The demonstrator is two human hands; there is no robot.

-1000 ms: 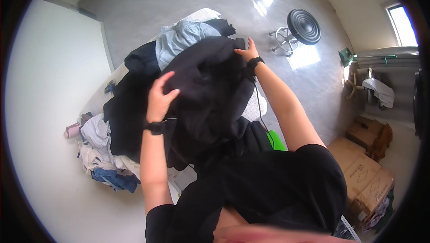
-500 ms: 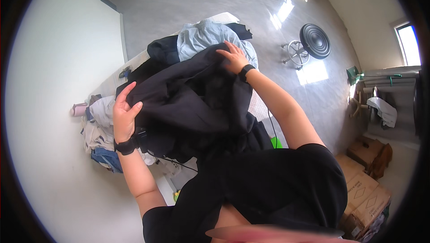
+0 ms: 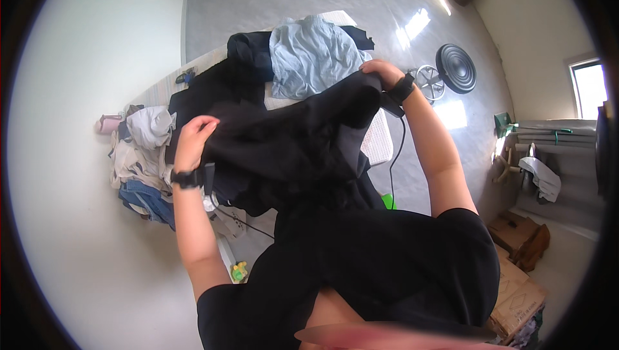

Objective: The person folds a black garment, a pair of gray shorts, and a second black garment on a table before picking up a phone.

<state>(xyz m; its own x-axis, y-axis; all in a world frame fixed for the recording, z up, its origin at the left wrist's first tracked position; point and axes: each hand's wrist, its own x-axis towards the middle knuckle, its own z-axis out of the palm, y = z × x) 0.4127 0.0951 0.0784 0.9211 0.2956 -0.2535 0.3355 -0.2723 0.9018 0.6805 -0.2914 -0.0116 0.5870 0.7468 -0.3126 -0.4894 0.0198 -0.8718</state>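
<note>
Left hand (image 3: 192, 144): thumb and fingers nearly together, narrow pinch on the left edge of a black garment (image 3: 290, 134). Right hand (image 3: 387, 75): fingers bent over its far right corner, gripping cloth; thumb mostly hidden. Garment is spread between both hands, in front of the person, above a table with a white textured cover (image 3: 379, 142). Light blue garment (image 3: 313, 60) lies flat just beyond, far side. Clothes pile at left, white garment (image 3: 151, 126) on top, blue denim (image 3: 145, 200) nearer. Writing: cardboard box (image 3: 518, 305), near right, has dark print and a diamond outline.
</note>
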